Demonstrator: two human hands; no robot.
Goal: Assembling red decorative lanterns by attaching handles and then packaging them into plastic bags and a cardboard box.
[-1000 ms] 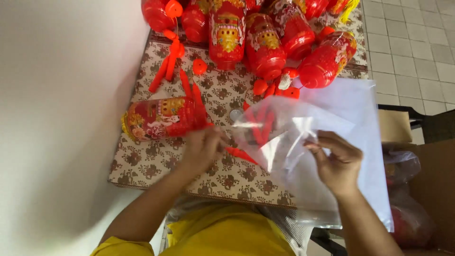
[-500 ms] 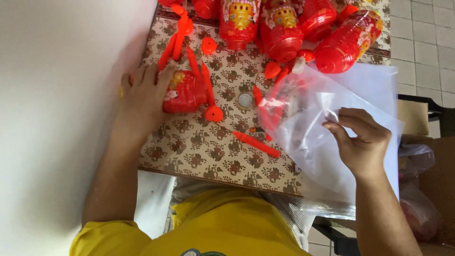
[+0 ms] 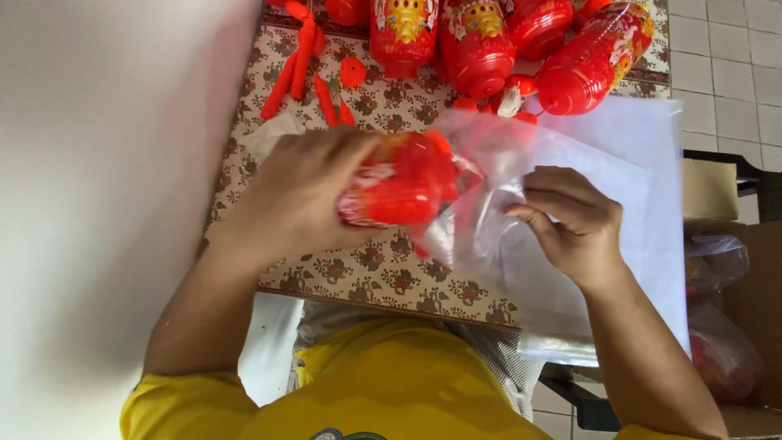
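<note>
A red plastic lantern (image 3: 399, 183) is gripped in the left hand (image 3: 301, 195), the fingers curled closed around its body; it is held just above the patterned table (image 3: 366, 277), its far end touching the mouth of a clear plastic bag (image 3: 570, 212). The bag's near edge is pinched between thumb and fingertips of the right hand (image 3: 566, 224), which is otherwise only loosely closed; how wide the mouth stands open cannot be told, the film being blurred and see-through. The lantern is wide beside that opening; if it were driven in at a tilt, the thin film could be caught and torn, or the pinched edge pulled free so that the mouth folds shut. The lantern's ornamented side could be creased by too hard a squeeze. Beyond the bag, further red lanterns (image 3: 481, 41) and loose red sticks (image 3: 297, 61) are crowded together; they could be knocked over or scattered by a swing of the bag.
</note>
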